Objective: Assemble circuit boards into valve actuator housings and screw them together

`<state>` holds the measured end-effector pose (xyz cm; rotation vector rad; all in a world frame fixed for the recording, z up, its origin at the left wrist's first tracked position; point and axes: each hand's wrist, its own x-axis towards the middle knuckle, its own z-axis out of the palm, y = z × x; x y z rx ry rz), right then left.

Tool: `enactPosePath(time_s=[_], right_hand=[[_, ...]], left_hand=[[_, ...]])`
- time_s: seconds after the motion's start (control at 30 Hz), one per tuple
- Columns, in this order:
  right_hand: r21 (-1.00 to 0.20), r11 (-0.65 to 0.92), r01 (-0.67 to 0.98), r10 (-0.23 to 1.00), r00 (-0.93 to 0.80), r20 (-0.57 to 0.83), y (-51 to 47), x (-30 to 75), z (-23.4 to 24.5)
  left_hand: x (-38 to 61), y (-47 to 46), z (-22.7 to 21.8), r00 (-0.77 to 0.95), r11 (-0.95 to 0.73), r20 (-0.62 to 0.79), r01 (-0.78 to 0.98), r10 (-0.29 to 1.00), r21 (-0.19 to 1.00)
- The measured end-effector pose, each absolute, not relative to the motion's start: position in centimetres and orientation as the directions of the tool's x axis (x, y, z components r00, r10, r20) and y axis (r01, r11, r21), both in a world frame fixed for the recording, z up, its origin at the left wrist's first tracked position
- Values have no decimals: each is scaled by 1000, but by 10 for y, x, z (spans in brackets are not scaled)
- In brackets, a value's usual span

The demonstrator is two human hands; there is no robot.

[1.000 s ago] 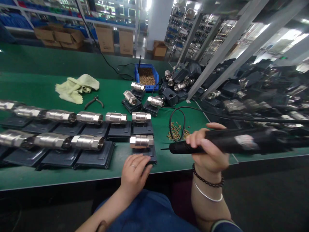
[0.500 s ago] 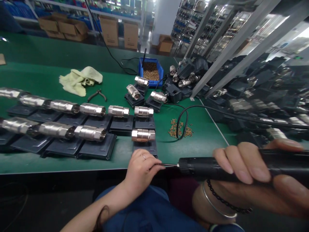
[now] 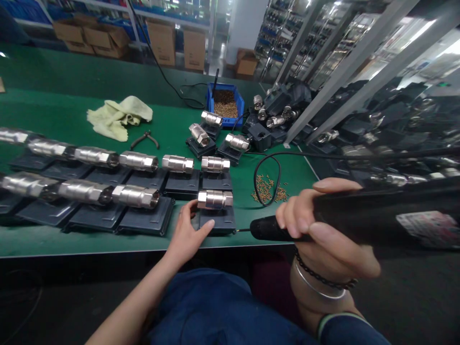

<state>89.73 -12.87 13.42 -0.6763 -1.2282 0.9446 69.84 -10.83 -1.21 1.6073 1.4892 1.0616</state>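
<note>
The room runs back past my worktop [image 3: 61, 109]: shelves, a pale pillar [image 3: 246, 26] and cardboard boxes [image 3: 160, 42] beyond its far edge. Grey posts [image 3: 325, 72] rise on the right, with a heap of dark units around them. Two rows of units, metal valves on top, run from the worktop's left side along its near edge. My right hand [image 3: 323, 230] is wrapped around the black driver [image 3: 352, 215]. My left hand [image 3: 187, 235] is spread wide at the unit [image 3: 219, 223] by the near edge, thumb on it, fingers along its left side. A yellow cloth [image 3: 120, 119], blue bin [image 3: 233, 122] and pliers [image 3: 146, 135] lie toward the far edge; loose screws [image 3: 264, 189] nearer me. The driver's bit [image 3: 244, 230] points at the unit's near right corner; whether it touches, I cannot tell.
</note>
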Motion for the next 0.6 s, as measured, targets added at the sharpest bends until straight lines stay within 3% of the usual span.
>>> enactPosePath(time_s=[0.1, 0.6], right_hand=[[-867, 440, -233, 891, -10, 455, -119, 893, 129], [-925, 345, -161, 918, -148, 369, -108, 888, 125]], left_hand=[[695, -92, -20, 107, -31, -4, 325, 994, 945], [700, -89, -21, 71, -34, 9, 352, 997, 935]])
